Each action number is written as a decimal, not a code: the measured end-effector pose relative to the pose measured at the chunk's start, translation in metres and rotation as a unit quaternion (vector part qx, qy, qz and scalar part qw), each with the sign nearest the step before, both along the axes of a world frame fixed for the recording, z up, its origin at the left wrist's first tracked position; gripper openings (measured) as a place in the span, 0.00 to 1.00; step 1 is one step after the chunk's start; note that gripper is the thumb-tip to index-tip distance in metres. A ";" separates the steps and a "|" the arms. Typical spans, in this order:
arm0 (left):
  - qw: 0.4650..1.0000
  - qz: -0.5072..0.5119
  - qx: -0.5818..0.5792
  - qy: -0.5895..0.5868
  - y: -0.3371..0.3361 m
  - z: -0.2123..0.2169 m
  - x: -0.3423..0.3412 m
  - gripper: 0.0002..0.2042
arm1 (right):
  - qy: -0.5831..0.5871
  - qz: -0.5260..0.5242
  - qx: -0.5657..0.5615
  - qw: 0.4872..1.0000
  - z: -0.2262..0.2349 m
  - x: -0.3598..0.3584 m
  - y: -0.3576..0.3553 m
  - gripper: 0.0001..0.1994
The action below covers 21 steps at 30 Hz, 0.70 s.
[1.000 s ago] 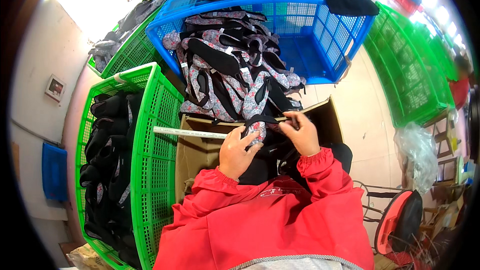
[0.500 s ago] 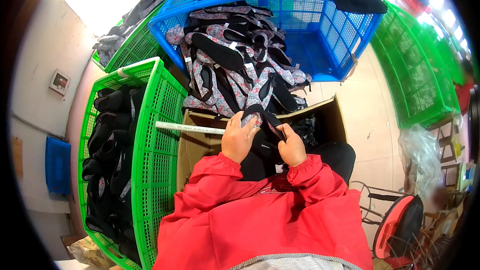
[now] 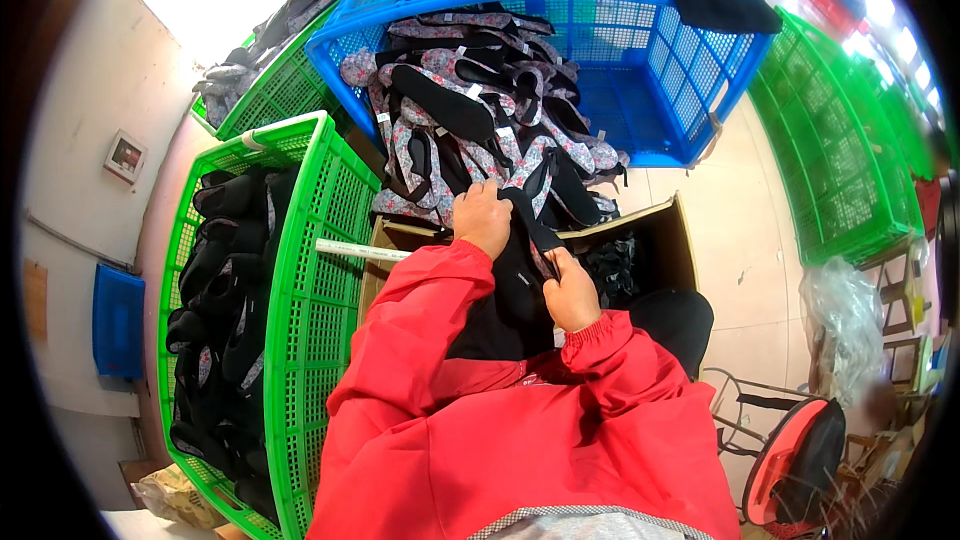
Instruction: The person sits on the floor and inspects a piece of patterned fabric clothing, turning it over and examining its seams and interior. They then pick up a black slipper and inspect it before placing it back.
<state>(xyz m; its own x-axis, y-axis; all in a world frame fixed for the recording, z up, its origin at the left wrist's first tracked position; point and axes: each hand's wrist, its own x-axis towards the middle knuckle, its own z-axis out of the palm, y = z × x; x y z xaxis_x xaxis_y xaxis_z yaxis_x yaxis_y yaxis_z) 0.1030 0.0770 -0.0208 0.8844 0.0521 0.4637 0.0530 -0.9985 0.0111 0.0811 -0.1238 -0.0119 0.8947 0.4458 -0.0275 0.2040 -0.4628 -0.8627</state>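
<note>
Above my lap, both hands are closed on one soft slipper [image 3: 521, 230], mostly black with a strip of floral lining near its right edge. My left hand [image 3: 483, 219] grips its far left end, fingers curled over the fabric. On the near right edge, my right hand [image 3: 572, 292] pinches the opening. Just beyond lies a heap of floral slippers [image 3: 440, 105] with black soles and small white tags, spilling out of a blue crate [image 3: 690, 80] on its side. Parts of the held slipper are hidden by my fingers.
To my left stands a green crate [image 3: 325, 340] of black slippers [image 3: 215, 290]. An open cardboard box [image 3: 684, 250] with black items sits before me, near a white rod [image 3: 360, 250]. Green crates [image 3: 835, 130] and a red-and-black stool [image 3: 795, 460] are on the right.
My left hand has moved slightly away from me and turned knuckles-up over the slipper. Less floral fabric shows on the slipper now, more black. My right hand keeps its pinch, slightly lower.
</note>
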 end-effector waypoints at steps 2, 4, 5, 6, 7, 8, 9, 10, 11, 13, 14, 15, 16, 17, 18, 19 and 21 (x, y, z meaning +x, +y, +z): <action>0.999 -0.014 0.037 0.007 0.001 0.000 0.003 0.04 | -0.002 -0.005 -0.001 1.000 0.000 -0.001 0.001 0.18; 0.998 -0.018 0.064 0.020 0.000 -0.002 0.006 0.05 | -0.005 -0.007 -0.003 1.000 0.000 -0.001 0.001 0.17; 0.997 -0.010 0.071 0.040 0.000 -0.004 0.006 0.05 | -0.004 -0.005 -0.004 1.000 0.000 -0.002 0.001 0.17; 0.995 -0.001 0.077 0.061 0.000 -0.005 0.005 0.06 | -0.004 -0.003 -0.004 1.000 -0.001 -0.003 0.002 0.17; 0.993 0.007 0.084 0.082 -0.002 -0.006 0.006 0.06 | -0.004 -0.003 -0.006 1.000 -0.001 -0.003 0.001 0.17; 0.990 0.027 0.083 0.111 -0.004 -0.007 0.006 0.07 | -0.007 -0.001 -0.005 1.000 -0.002 -0.004 0.002 0.17; 0.986 0.047 0.082 0.140 -0.006 -0.008 0.006 0.08 | -0.010 0.000 -0.005 1.000 -0.002 -0.005 0.002 0.17; 0.980 0.067 0.080 0.168 -0.007 -0.009 0.005 0.08 | -0.014 0.001 -0.006 1.000 -0.003 -0.006 0.002 0.16; 0.973 0.081 0.060 0.206 -0.006 -0.010 0.007 0.09 | -0.021 0.009 -0.018 1.000 -0.005 -0.007 0.002 0.16; 0.953 0.109 0.018 0.282 -0.005 -0.008 0.010 0.10 | -0.034 0.026 -0.042 0.998 -0.009 -0.008 0.000 0.15; 0.955 0.095 0.013 0.281 -0.005 -0.006 0.009 0.10 | -0.033 0.026 -0.043 0.998 -0.009 -0.009 0.000 0.15; 0.956 0.081 0.009 0.280 -0.004 -0.004 0.006 0.10 | -0.033 0.027 -0.045 0.998 -0.009 -0.010 -0.001 0.15; 0.958 0.067 0.005 0.279 -0.003 -0.001 0.004 0.11 | -0.033 0.026 -0.046 0.998 -0.009 -0.011 -0.001 0.15; 0.963 0.032 0.005 0.266 0.007 -0.009 0.000 0.11 | -0.035 0.032 -0.043 0.998 -0.008 -0.014 0.001 0.16; 0.967 -0.003 0.005 0.254 0.021 -0.024 -0.002 0.11 | -0.037 0.038 -0.040 0.998 -0.008 -0.017 0.003 0.16; 0.969 -0.047 0.003 0.242 0.025 -0.024 -0.004 0.11 | -0.038 0.037 -0.041 0.998 -0.011 -0.018 0.001 0.16; 0.965 -0.098 0.027 0.243 0.029 -0.024 -0.010 0.09 | -0.044 0.025 -0.016 0.999 -0.016 -0.021 -0.001 0.15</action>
